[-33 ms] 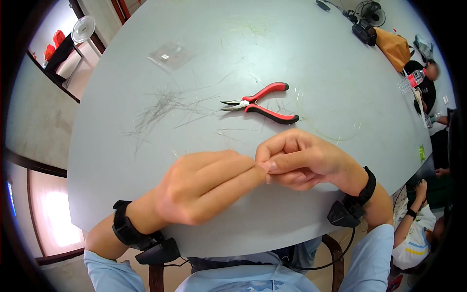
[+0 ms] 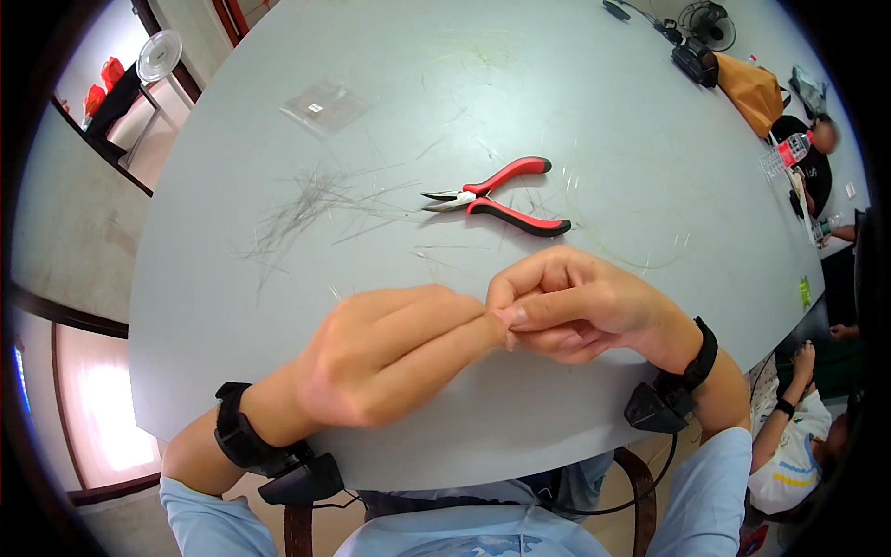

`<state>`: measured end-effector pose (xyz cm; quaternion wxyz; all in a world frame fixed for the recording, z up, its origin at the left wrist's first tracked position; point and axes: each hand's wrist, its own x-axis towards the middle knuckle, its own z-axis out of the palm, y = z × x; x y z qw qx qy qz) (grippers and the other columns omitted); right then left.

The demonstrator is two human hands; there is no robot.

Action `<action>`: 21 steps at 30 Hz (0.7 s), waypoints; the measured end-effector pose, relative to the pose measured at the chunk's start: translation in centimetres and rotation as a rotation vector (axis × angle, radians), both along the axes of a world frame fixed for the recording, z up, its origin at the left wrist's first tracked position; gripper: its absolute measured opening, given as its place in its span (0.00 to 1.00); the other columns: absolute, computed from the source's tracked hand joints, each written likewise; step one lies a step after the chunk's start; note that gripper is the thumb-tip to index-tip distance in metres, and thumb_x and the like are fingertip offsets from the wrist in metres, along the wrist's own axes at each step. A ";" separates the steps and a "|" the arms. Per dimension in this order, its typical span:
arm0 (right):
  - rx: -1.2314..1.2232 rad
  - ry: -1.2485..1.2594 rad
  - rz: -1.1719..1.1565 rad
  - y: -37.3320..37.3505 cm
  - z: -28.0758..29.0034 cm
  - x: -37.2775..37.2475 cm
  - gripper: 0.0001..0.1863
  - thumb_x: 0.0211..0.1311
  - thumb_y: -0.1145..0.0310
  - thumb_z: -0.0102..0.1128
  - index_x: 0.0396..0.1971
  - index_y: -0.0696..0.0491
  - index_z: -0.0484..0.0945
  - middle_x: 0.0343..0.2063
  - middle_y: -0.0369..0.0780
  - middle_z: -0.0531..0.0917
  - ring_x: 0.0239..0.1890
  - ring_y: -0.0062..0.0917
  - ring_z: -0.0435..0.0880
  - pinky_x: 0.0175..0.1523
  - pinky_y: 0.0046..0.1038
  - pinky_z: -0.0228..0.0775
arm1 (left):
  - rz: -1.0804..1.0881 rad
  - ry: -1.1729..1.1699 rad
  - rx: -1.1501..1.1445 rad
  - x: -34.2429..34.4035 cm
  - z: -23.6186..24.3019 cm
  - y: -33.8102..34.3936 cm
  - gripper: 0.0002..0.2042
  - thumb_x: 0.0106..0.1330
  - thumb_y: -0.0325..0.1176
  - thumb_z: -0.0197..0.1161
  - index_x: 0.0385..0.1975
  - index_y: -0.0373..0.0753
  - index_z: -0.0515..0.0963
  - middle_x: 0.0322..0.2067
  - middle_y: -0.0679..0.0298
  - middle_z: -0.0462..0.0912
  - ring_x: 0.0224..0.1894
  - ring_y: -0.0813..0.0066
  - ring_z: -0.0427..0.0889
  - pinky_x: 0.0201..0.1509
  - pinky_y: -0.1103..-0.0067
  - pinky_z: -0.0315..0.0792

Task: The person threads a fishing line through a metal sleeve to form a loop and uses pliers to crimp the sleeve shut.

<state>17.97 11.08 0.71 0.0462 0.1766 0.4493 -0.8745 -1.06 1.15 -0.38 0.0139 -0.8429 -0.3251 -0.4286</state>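
Observation:
My left hand (image 2: pixel 390 357) and my right hand (image 2: pixel 575 306) meet fingertip to fingertip near the front of the grey table (image 2: pixel 213 343), both closed in pinches on something too small or hidden to make out. Above them lie red-and-black pliers (image 2: pixel 501 213) with their handles apart and jaws slightly parted. Thin, wire-like pieces (image 2: pixel 306 204) lie scattered in a loose heap to the left of the pliers. A small clear plastic bag (image 2: pixel 325 107) rests farther back on the table. Each of my wrists wears a black strap with a device.
Along the right edge are an orange bag (image 2: pixel 747 88), a black fan (image 2: pixel 705 23), a clear bottle (image 2: pixel 780 158) and other people, including one (image 2: pixel 789 464) in a white top. A small green packet (image 2: pixel 805 292) lies at the right edge. A doorway is at the upper left.

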 end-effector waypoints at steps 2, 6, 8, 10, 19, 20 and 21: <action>0.026 -0.030 0.001 0.2 0.1 0.0 0.09 0.62 0.68 0.50 0.30 0.58 0.75 0.11 0.30 0.67 0.08 0.08 0.55 0.11 0.15 0.43 | 0.017 -0.101 -0.128 0.1 0.0 0.1 0.08 0.48 0.18 0.63 0.29 0.31 0.78 0.22 0.60 0.78 0.21 0.70 0.78 0.23 0.82 0.71; 0.332 -0.095 -0.088 0.3 1.3 -0.4 0.09 0.62 0.67 0.50 0.30 0.57 0.75 0.15 0.33 0.74 0.10 0.11 0.61 0.14 0.14 0.51 | 0.100 -0.193 -0.368 -0.1 0.5 -0.2 0.05 0.52 0.18 0.61 0.29 0.30 0.77 0.22 0.60 0.78 0.22 0.73 0.78 0.25 0.84 0.71; 0.861 -0.222 -0.375 0.7 0.9 -0.5 0.07 0.60 0.68 0.51 0.30 0.56 0.75 0.20 0.34 0.78 0.12 0.14 0.66 0.19 0.16 0.58 | 0.124 -0.364 -0.635 -0.1 0.1 -0.3 0.03 0.55 0.19 0.59 0.29 0.29 0.77 0.22 0.60 0.78 0.23 0.77 0.79 0.27 0.85 0.72; 1.150 -0.189 -0.447 1.4 0.1 -0.7 0.06 0.59 0.68 0.52 0.31 0.55 0.74 0.22 0.35 0.78 0.14 0.16 0.68 0.22 0.18 0.61 | 0.141 -0.399 -0.687 -0.1 -0.1 -0.2 0.03 0.57 0.20 0.58 0.29 0.29 0.77 0.22 0.61 0.78 0.23 0.78 0.78 0.27 0.85 0.72; 2.013 -0.062 -0.262 3.7 -1.2 -1.9 0.11 0.43 0.74 0.64 0.28 0.55 0.72 0.35 0.38 0.73 0.41 0.34 0.69 0.43 0.31 0.63 | 0.132 -0.692 -0.944 -0.3 0.4 0.1 0.05 0.62 0.24 0.54 0.28 0.29 0.74 0.20 0.63 0.76 0.21 0.81 0.77 0.27 0.85 0.73; 2.002 -0.046 -0.243 3.9 -1.3 -1.9 0.10 0.45 0.74 0.62 0.28 0.55 0.71 0.34 0.39 0.72 0.39 0.34 0.69 0.43 0.31 0.63 | 0.123 -0.719 -0.957 -0.3 0.6 0.1 0.05 0.62 0.24 0.54 0.27 0.29 0.72 0.19 0.64 0.75 0.21 0.80 0.78 0.26 0.85 0.73; 1.992 -0.031 -0.224 4.1 -1.5 -1.9 0.09 0.46 0.75 0.61 0.28 0.55 0.71 0.33 0.39 0.72 0.38 0.34 0.69 0.43 0.32 0.63 | 0.126 -0.723 -0.951 -0.4 0.7 0.1 0.05 0.62 0.24 0.54 0.27 0.29 0.72 0.19 0.64 0.75 0.21 0.80 0.78 0.26 0.85 0.73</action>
